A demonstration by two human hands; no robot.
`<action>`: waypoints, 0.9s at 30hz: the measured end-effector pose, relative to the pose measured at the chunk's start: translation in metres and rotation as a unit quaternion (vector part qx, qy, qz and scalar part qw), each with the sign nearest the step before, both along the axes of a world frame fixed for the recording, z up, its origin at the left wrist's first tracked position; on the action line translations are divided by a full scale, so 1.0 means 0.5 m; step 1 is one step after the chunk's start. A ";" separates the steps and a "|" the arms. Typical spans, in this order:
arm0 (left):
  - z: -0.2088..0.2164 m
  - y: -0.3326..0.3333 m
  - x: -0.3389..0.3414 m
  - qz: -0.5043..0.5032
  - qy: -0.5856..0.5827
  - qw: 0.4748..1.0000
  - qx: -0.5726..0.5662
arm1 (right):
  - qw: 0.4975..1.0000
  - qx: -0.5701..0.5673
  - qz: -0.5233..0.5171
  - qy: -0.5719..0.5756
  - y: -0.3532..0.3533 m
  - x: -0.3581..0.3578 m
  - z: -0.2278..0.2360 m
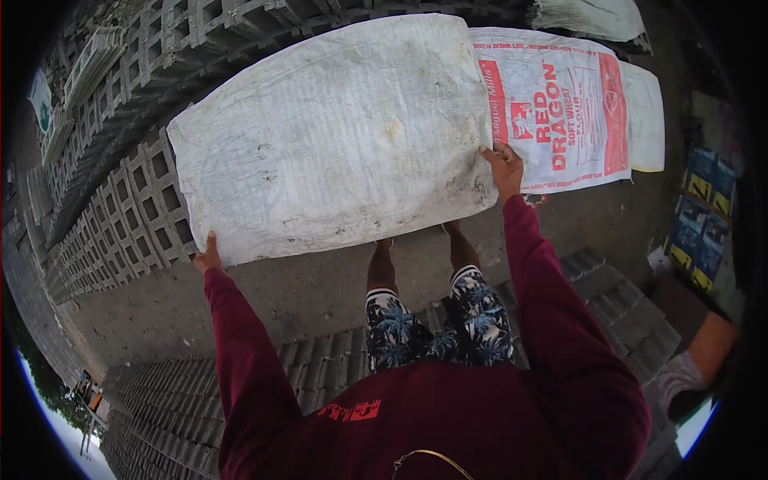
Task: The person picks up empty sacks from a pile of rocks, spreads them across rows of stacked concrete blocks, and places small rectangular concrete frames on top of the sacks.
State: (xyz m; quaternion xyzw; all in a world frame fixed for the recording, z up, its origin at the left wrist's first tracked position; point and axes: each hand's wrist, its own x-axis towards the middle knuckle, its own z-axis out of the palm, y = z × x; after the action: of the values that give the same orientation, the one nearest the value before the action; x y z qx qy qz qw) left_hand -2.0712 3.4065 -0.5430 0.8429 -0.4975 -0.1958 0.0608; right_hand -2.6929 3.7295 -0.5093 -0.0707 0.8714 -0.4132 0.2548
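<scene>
White sack (328, 144) | forward of grips | left hand (208, 258) pinching corner | right hand (506, 170) pinching edge

white sack (336, 136) hides most of the feet (386, 243); lower edge crops gold necklace (424, 451)

grey hollow blocks (132, 96) upper left; grey block rows (180, 408) lower left; blue-yellow packages (698, 220) right

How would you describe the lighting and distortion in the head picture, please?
Head view: soft light, the white sack pale against darker surroundings; head view: rows of concrete blocks curve toward the left rim; head view: corners are black, and bright sky at lower left has a blue fringe.
</scene>
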 end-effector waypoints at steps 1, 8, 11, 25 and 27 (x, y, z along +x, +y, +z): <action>0.009 -0.001 0.043 0.004 -0.008 1.000 -0.019 | 1.000 -0.014 0.004 -0.013 -0.020 0.008 0.002; 0.077 0.070 -0.040 0.000 -0.211 0.973 -0.094 | 0.998 -0.029 0.024 -0.040 0.012 -0.015 -0.018; 0.099 0.179 -0.138 -0.026 -0.097 0.990 -0.099 | 0.997 -0.052 0.011 -0.053 0.027 -0.139 0.016; 0.147 0.907 -0.412 -0.059 -0.260 0.942 0.202 | 0.865 0.235 0.271 0.350 -0.353 -0.972 -0.175; 0.148 0.981 -0.404 -0.071 -0.323 0.916 0.227 | 0.866 0.290 0.285 0.292 -0.398 -0.987 -0.193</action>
State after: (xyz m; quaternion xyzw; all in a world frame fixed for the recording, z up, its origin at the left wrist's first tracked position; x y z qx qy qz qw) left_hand -2.2731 3.8968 -0.4690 0.8140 -0.4908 -0.0241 -0.3098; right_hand -3.1864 3.5307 -0.6057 -0.3567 0.9283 -0.0118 0.1046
